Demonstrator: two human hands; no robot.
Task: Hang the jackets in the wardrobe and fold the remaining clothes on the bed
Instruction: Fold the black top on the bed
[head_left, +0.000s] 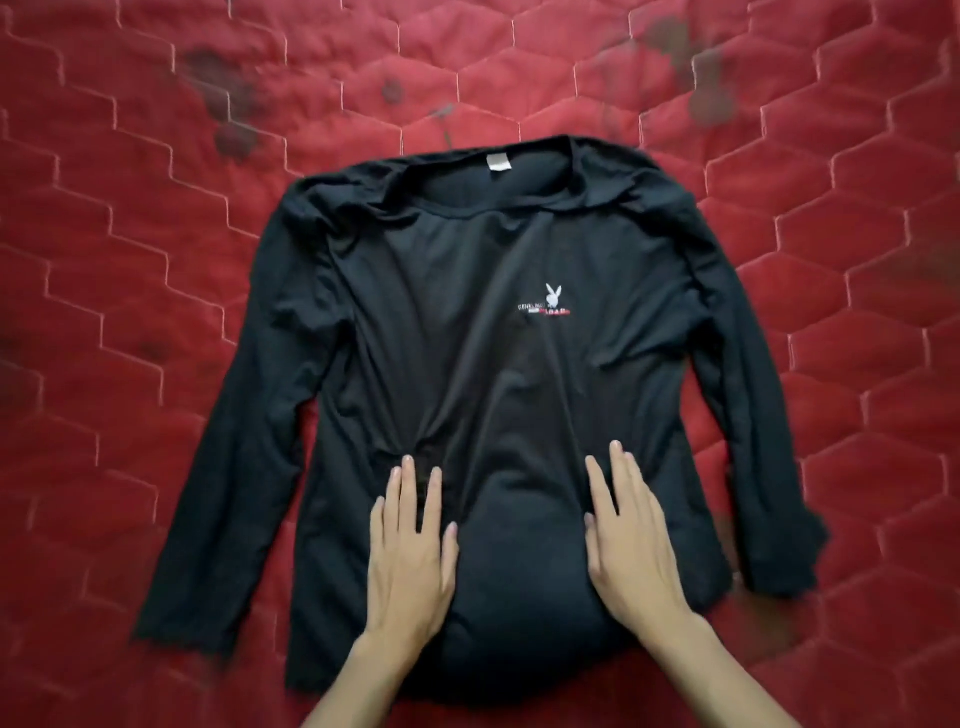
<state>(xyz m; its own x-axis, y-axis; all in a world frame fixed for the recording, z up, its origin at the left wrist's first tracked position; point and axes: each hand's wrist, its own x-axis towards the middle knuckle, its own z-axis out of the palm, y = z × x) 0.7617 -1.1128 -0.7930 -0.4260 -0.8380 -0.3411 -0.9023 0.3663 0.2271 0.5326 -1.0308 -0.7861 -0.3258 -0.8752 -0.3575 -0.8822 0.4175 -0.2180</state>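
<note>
A red quilted bed cover of soft, velvet-like cloth fills the whole view. Pale stitched lines divide it into long hexagons, and each hexagon is a little puffed. Dark, blurred stains lie on it: a large group at the upper left, a small spot near the top middle, another group at the upper right, and a faint one at the left.

Only one camera is watching. It is sitting on the person's head and looking almost straight down at the black shirt from close above. The shirt is filling the middle of the view, its collar pointing away from the camera and its hem lying nearest. The red bed is showing all around the shirt.
</note>
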